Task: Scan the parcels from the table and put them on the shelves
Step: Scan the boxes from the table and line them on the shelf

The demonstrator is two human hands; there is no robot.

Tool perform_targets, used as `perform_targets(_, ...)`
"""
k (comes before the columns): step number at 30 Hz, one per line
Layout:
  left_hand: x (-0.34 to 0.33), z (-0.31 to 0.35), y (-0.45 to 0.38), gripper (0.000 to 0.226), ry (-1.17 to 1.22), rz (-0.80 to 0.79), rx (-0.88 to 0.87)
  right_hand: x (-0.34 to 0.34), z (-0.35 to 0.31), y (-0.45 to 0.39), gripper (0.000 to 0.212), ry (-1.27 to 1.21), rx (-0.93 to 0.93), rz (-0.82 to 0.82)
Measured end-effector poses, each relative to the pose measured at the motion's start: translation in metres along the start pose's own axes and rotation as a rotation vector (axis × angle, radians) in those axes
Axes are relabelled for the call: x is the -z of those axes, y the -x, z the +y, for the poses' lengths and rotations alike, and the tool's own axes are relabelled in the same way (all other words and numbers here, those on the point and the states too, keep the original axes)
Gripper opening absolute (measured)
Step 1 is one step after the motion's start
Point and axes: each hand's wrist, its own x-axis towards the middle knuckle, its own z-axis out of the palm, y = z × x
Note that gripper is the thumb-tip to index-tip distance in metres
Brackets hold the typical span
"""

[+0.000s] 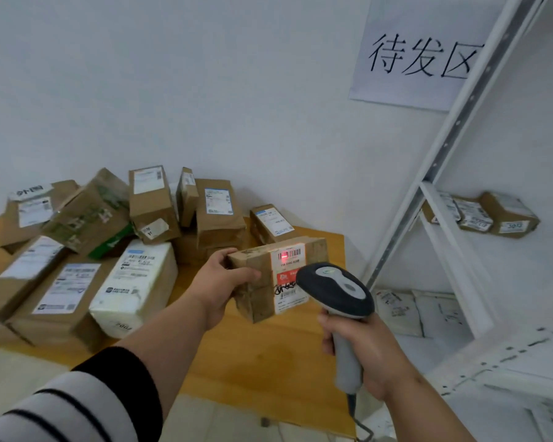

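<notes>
My left hand (219,282) grips a small brown cardboard parcel (256,282) by its left end and holds it above the wooden table (253,362). Its white label with a barcode faces me, and a red scan light glows on that barcode. My right hand (361,352) is closed around the grey handle of a black-headed barcode scanner (336,288), whose head points at the label from just right of the parcel. Several more parcels (77,250) are piled on the table's left and back. A white metal shelf unit (460,234) stands on the right.
Three small cardboard parcels (482,215) sit on a middle shelf, and pale bagged parcels (419,311) lie on the shelf below. A paper sign (419,55) with black characters hangs on the white wall. The scanner's cable hangs down past the table's front right corner.
</notes>
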Motion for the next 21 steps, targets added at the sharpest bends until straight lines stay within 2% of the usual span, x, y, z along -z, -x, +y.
perform_targets(5, 0.009, 0.003, 0.010, 0.074, 0.020, -0.032, -0.009, -0.007, -0.005, 0.011, 0.008, -0.013, 0.031, -0.002)
perform_targets(21, 0.022, 0.003, 0.022, 0.075, 0.045, -0.069, -0.011, -0.024, -0.010, 0.030, 0.007, -0.011, 0.031, 0.013)
